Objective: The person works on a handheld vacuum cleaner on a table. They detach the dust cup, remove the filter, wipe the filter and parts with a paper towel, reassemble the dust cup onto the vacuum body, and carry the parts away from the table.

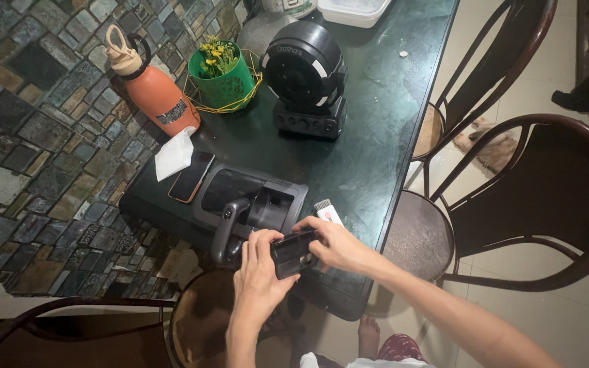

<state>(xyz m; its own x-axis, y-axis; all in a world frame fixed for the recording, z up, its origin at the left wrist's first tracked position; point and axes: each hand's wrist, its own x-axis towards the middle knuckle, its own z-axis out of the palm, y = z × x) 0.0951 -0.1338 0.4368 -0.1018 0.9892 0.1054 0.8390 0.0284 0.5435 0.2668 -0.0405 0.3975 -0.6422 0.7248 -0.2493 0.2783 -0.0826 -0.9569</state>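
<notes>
A small black device (293, 253), flat and rectangular like a compact camera, sits between both my hands above the near edge of the dark table (376, 129). My left hand (259, 269) grips its left side with fingers curled over the top. My right hand (330, 243) holds its right end. Just beyond them lies an open grey moulded case (250, 197) with a black handle-shaped gimbal (228, 228) resting in it. A small white brush tool (327, 212) lies next to my right hand.
On the table stand an orange bottle (155, 88), a green pot with yellow flowers (223, 71), a black round device (306, 75), a phone (191, 176) and a white cloth (174, 154). Dark wooden chairs (547, 197) stand to the right and below. A stone-patterned wall (42, 136) lies left.
</notes>
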